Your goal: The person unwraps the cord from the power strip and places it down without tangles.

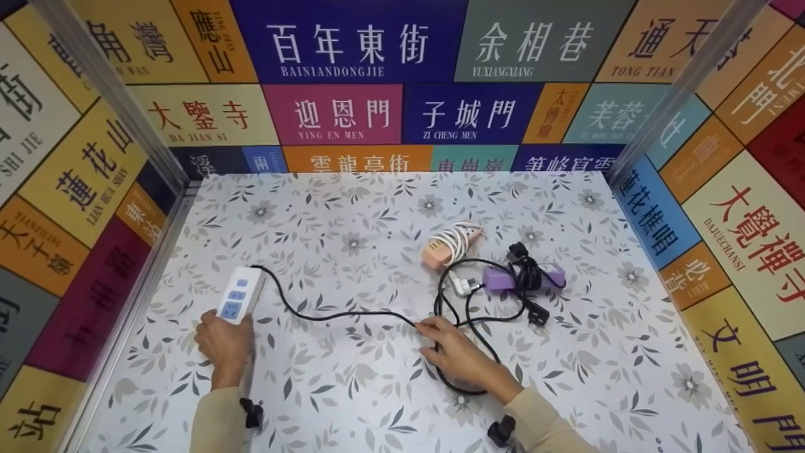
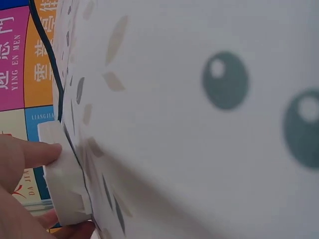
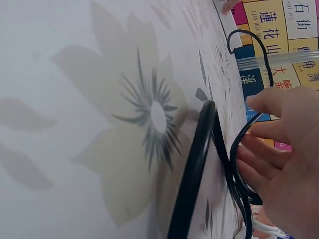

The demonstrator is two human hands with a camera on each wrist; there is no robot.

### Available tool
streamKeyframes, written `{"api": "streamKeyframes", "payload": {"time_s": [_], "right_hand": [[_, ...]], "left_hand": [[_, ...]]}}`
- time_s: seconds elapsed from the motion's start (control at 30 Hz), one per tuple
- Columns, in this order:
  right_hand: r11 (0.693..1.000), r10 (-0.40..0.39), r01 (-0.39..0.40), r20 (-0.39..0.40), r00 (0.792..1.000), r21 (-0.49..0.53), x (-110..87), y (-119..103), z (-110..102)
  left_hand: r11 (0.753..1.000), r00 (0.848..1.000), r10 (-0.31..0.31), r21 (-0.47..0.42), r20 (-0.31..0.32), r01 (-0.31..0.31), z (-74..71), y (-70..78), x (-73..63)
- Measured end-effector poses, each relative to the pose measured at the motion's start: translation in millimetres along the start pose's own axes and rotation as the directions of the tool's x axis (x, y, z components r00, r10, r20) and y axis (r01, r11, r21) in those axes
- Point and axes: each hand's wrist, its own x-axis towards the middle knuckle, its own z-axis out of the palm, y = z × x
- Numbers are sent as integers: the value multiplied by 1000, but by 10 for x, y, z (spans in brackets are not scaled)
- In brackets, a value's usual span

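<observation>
A white power strip (image 1: 249,277) with blue-grey socket panels lies at the left of the table. My left hand (image 1: 225,343) grips its near end, thumb and fingers on opposite sides; the left wrist view shows the strip's white side (image 2: 67,184) between them. From the far end a black cord (image 1: 339,313) runs right and falls into loose loops. My right hand (image 1: 462,358) pinches this cord between thumb and forefinger, over the loops. In the right wrist view, the cord (image 3: 240,139) passes by the curled fingers of that hand (image 3: 294,159).
Beyond the right hand lie a purple power strip (image 1: 497,279) with a bundled black cord (image 1: 529,274), and a peach block-like thing (image 1: 435,254) wrapped in white cord (image 1: 462,236). A white plug (image 1: 464,287) and black plug (image 1: 538,313) lie nearby. Sign-covered walls (image 1: 352,47) enclose the flower-patterned table (image 1: 352,214).
</observation>
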Motion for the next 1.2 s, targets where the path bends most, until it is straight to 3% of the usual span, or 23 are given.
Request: {"api": "streamKeyframes", "payload": {"time_s": [0.23, 0.4, 0.53, 0.7, 0.8, 0.97, 1.07, 1.2], "right_hand": [[984, -94, 105, -84, 992, 147, -31, 3, 35], [956, -169, 203, -168, 971, 213, -29, 0, 36], [926, -239, 296, -242, 940, 235, -13, -26, -6], [906, -247, 334, -315, 916, 261, 21, -161, -240], [926, -196, 299, -384, 902, 231, 79, -81, -424], [986, -89, 146, -507, 857, 75, 277, 326, -814], [1000, 7, 1, -516, 857, 15, 375, 483, -1089], [984, 162, -181, -459, 873, 3, 454, 616, -1335]], "left_hand": [[1000, 1000, 1, 16, 0, -1, 32, 58, -33], [994, 990, 108, -10, -91, -110, 56, 208, -125], [969, 960, 235, -45, -153, -244, 104, 392, -224], [904, 897, 396, -86, -199, -418, 175, 620, -377], [862, 865, 468, -124, -182, -492, 211, 759, -466], [843, 865, 497, -193, -74, -501, 233, 981, -523], [833, 860, 510, -236, -21, -500, 241, 1132, -537], [802, 830, 557, -279, 33, -528, 271, 1379, -556]]}}
